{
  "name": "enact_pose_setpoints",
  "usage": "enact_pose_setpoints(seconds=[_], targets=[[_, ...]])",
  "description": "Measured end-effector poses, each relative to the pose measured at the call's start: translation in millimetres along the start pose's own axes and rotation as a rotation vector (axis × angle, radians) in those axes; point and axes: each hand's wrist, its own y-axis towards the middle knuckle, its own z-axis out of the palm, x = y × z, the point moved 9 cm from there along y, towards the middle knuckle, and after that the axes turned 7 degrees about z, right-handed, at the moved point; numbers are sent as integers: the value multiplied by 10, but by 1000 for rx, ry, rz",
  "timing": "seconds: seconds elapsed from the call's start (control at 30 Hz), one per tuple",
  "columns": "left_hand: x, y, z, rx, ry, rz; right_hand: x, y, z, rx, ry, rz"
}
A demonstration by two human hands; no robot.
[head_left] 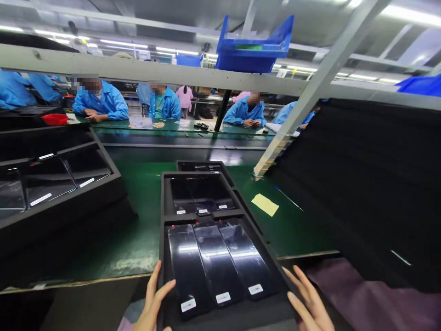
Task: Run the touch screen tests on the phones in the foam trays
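A black foam tray tilts toward me over the front edge of the bench, between my two hands. In its near compartment lie three dark, glossy phone screens, each with a white label at its lower end. The far compartment holds three more dark screens with labels. My left hand grips the tray's left side, fingers over the rim. On the right side, my right hand holds the tray's edge, its fingers partly hidden behind it. Another black tray lies on the bench just beyond, partly covered.
At left stands a stack of black trays with labelled screens. A yellow paper and a pen lie on the green bench. A slanted white post and black panel rise at right. People in blue sit opposite.
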Motion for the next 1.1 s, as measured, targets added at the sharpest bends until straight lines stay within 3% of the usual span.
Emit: enact_pose_setpoints(seconds=[0.07,0.13,0.17,0.23,0.3,0.37,0.43,0.53,0.67,1.1], targets=[[-51,195,-100,54,79,61,304,188,-99,-161,-137,-100],[-137,581,-295,58,211,114,803,337,51,-238,-331,-275],[-201,851,-365,68,280,149,1082,411,331,-115,-394,-393],[-391,1465,-276,211,409,322,1524,547,1011,159,-560,-539],[-383,2077,-51,351,611,368,1668,770,1637,340,-860,-470],[-285,2546,187,401,656,367,1778,1009,2003,319,-943,-411],[-126,2794,379,412,696,343,1780,1194,2200,252,-993,-358],[81,2844,481,406,749,318,1709,1329,2266,139,-1012,-308],[151,2795,361,399,807,332,1643,1396,2209,41,-983,-252],[154,2792,176,323,885,324,1573,1453,2289,73,-928,-281]])
